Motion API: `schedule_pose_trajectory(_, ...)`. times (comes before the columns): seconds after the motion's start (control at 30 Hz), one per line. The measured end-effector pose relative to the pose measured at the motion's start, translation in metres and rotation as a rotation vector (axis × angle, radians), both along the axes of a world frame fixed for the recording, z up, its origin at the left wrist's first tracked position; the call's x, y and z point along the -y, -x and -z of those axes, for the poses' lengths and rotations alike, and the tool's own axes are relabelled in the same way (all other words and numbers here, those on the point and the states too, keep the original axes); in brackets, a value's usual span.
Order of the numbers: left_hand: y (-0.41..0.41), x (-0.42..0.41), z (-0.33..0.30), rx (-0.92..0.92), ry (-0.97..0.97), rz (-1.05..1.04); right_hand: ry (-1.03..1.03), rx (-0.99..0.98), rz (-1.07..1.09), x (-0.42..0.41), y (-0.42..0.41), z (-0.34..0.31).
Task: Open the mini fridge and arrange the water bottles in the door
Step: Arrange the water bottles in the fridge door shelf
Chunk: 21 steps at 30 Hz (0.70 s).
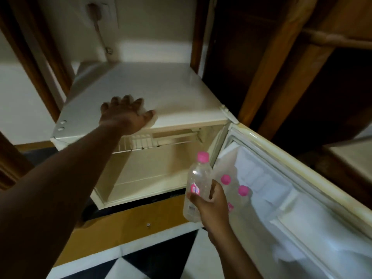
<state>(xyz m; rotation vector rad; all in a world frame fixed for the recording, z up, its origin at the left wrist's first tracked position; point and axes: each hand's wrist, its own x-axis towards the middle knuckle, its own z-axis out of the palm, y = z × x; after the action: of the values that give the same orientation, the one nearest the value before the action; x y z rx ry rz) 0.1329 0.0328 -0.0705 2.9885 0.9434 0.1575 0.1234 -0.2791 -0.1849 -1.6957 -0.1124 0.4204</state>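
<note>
The cream mini fridge (157, 91) stands open, and its door (291, 178) is swung out to the right. My left hand (126, 115) lies on the front edge of the fridge top over something pale and blurred. My right hand (211, 204) grips a clear water bottle (198, 184) with a pink cap, upright, just left of the door's inner side. Two more pink-capped bottles (225, 179) (243, 190) stand in the door shelf, right behind the held one. The cavity shows a wire shelf (153, 142) and nothing else.
Dark wooden cabinet panels (281, 67) rise to the right of the fridge. A wall socket with a plug and cable (96, 15) sits above the fridge at the back. Below are a yellow base panel (128, 224) and a black-and-white tiled floor (161, 258).
</note>
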Motion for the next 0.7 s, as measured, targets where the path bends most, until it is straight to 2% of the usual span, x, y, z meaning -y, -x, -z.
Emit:
schedule_pose_trajectory(0.23,0.002,-0.006,0.007,0.014,0.004,0.026,-0.032,0.080,0.543,0.061,0.014,0.030)
schedule_pose_trajectory(0.43,0.002,-0.010,0.006,0.016,-0.001,0.032,0.107,0.174,0.572,0.079,0.007,0.059)
schedule_pose_trajectory(0.53,0.002,-0.012,0.008,0.007,-0.020,0.034,0.152,0.148,0.624,0.085,-0.006,0.074)
schedule_pose_trajectory(0.7,0.001,-0.013,0.008,-0.001,-0.007,0.038,0.112,0.011,0.587,0.100,-0.032,0.087)
